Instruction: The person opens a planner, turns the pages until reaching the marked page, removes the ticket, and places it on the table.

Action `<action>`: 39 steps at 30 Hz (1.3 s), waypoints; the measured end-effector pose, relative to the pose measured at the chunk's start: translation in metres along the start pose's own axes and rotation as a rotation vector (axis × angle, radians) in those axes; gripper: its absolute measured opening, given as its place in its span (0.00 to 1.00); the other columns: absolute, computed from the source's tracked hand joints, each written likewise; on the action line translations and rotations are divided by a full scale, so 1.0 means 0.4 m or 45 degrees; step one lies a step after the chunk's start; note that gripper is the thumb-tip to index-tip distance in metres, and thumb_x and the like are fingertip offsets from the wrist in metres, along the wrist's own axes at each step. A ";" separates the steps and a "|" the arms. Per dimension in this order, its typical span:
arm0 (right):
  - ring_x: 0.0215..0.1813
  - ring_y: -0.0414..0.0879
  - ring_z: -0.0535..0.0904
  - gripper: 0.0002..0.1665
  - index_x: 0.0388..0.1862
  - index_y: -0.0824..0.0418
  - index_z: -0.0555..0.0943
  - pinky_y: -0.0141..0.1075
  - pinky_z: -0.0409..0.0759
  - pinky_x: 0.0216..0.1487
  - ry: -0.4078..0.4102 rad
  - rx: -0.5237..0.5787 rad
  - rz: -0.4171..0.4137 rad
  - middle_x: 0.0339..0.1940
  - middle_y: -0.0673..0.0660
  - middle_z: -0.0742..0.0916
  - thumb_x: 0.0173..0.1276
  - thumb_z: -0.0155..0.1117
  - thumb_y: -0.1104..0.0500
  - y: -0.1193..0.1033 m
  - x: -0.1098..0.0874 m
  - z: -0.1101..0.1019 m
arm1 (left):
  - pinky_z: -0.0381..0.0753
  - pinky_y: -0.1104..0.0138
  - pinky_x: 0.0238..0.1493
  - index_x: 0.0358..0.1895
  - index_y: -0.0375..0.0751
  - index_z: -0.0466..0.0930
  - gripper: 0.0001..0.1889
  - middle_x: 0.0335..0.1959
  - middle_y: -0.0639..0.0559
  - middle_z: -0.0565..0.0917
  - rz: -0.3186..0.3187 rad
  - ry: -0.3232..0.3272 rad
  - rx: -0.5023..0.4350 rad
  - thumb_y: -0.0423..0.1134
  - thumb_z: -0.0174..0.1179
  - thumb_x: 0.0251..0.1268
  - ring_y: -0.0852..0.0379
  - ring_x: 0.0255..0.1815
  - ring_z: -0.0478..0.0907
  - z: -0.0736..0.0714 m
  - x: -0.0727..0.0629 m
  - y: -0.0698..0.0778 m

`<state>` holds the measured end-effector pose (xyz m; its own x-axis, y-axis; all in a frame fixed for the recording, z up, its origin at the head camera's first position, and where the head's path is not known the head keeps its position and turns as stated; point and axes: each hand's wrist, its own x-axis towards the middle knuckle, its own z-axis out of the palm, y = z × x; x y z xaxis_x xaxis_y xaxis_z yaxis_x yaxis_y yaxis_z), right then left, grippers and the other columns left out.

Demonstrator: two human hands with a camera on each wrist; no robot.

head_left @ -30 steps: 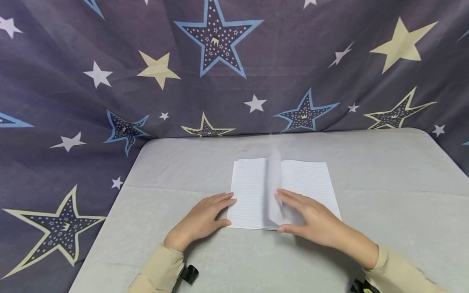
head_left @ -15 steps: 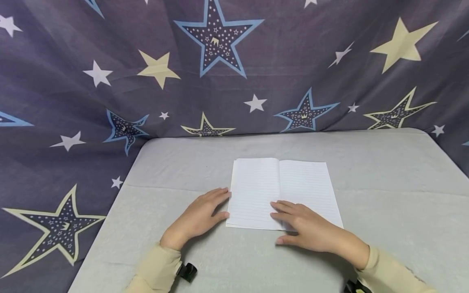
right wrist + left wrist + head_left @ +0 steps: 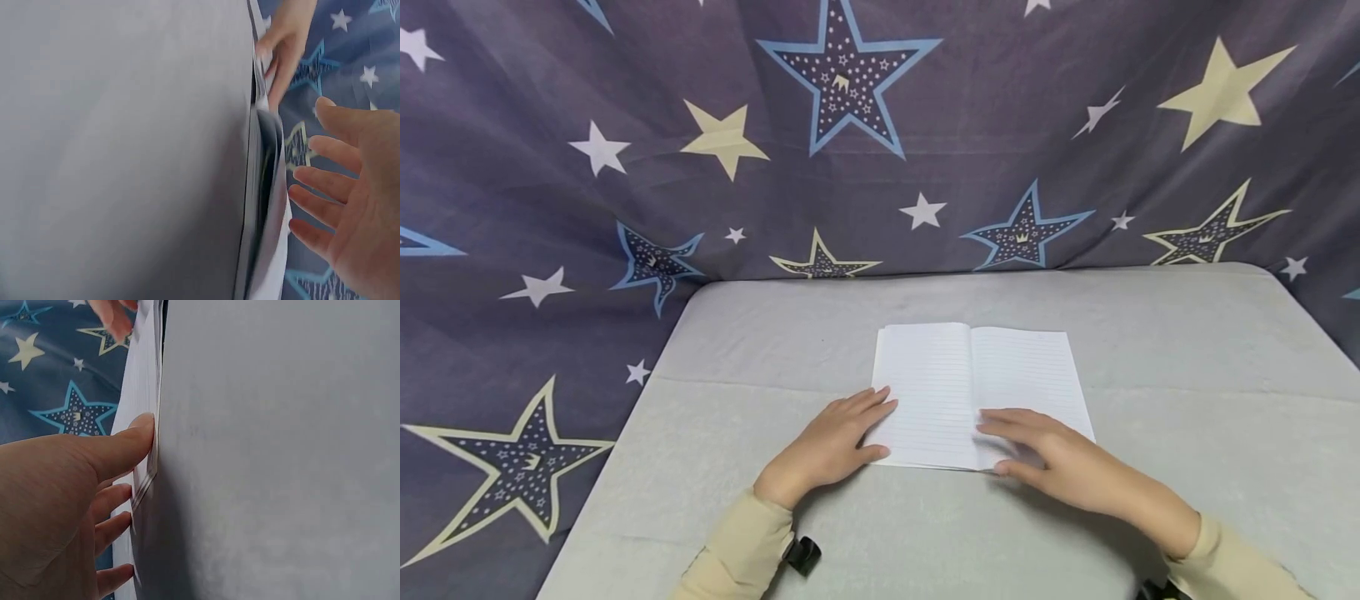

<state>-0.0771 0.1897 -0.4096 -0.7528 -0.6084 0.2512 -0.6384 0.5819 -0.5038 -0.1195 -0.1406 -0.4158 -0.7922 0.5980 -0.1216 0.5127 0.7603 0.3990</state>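
An opened notebook (image 3: 925, 367) with lined white pages lies flat on the grey cloth-covered table. My left hand (image 3: 831, 442) rests on the lower outer edge of its left page, fingers extended. The left wrist view shows the thumb (image 3: 134, 444) on the notebook's near edge, close to a corner. Over the lower part of the right page is my right hand (image 3: 1060, 458), its fingers spread and loosely bent. In the right wrist view that hand (image 3: 356, 187) appears apart from the paper, and the page edges (image 3: 272, 200) bulge up with a dark gap beneath.
Grey cloth (image 3: 775, 333) covers the table around the notebook. A dark curtain (image 3: 925, 100) printed with stars hangs behind the table and along its left side. A black wrist camera (image 3: 803, 556) sits at the left sleeve (image 3: 741, 542).
The page standing upright by my right hand a second ago has come down on the left side. Since then, my right hand has shifted right, and my left hand has moved onto the left page.
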 end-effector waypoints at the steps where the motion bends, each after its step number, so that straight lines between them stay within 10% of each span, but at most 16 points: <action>1: 0.66 0.54 0.74 0.27 0.63 0.57 0.80 0.41 0.70 0.68 0.023 -0.002 0.006 0.65 0.55 0.80 0.66 0.71 0.54 0.009 -0.010 -0.007 | 0.54 0.49 0.75 0.75 0.42 0.64 0.34 0.77 0.46 0.60 0.000 -0.005 0.000 0.47 0.62 0.69 0.45 0.77 0.54 -0.001 0.000 0.000; 6: 0.65 0.59 0.74 0.30 0.63 0.59 0.80 0.18 0.50 0.69 0.080 -0.016 0.051 0.65 0.59 0.80 0.62 0.74 0.56 0.058 -0.059 -0.046 | 0.54 0.49 0.75 0.75 0.43 0.64 0.34 0.77 0.46 0.60 0.002 -0.016 0.000 0.48 0.62 0.69 0.45 0.77 0.54 -0.004 -0.001 -0.002; 14: 0.64 0.65 0.71 0.36 0.63 0.62 0.79 0.13 0.43 0.65 0.072 -0.076 0.142 0.65 0.66 0.78 0.55 0.79 0.54 0.141 -0.124 -0.088 | 0.53 0.49 0.75 0.75 0.43 0.63 0.34 0.78 0.47 0.59 -0.010 -0.021 -0.022 0.48 0.62 0.69 0.46 0.78 0.54 -0.002 -0.005 -0.003; 23: 0.68 0.62 0.66 0.49 0.66 0.60 0.77 0.17 0.45 0.67 0.042 -0.136 0.071 0.72 0.61 0.73 0.43 0.83 0.48 0.212 -0.145 -0.091 | 0.53 0.49 0.75 0.76 0.44 0.62 0.35 0.78 0.48 0.58 -0.011 -0.031 -0.018 0.49 0.61 0.70 0.47 0.78 0.52 0.000 -0.004 -0.006; 35: 0.65 0.66 0.69 0.41 0.58 0.62 0.83 0.15 0.44 0.65 0.075 -0.160 0.141 0.67 0.65 0.76 0.44 0.84 0.49 0.199 -0.131 -0.085 | 0.53 0.48 0.75 0.75 0.44 0.63 0.34 0.78 0.48 0.59 -0.008 -0.016 -0.035 0.49 0.62 0.69 0.46 0.78 0.53 0.000 -0.001 -0.009; 39: 0.65 0.66 0.71 0.39 0.57 0.61 0.84 0.38 0.64 0.71 0.060 -0.200 0.218 0.67 0.65 0.77 0.48 0.82 0.46 0.181 -0.124 -0.086 | 0.53 0.48 0.75 0.76 0.45 0.63 0.35 0.78 0.49 0.58 -0.020 -0.027 -0.038 0.50 0.62 0.69 0.47 0.78 0.53 0.003 0.000 -0.008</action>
<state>-0.0913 0.2806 -0.4302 -0.8565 -0.4698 0.2137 -0.5152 0.7533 -0.4088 -0.1207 -0.1428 -0.4181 -0.7929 0.5913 -0.1471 0.4896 0.7619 0.4240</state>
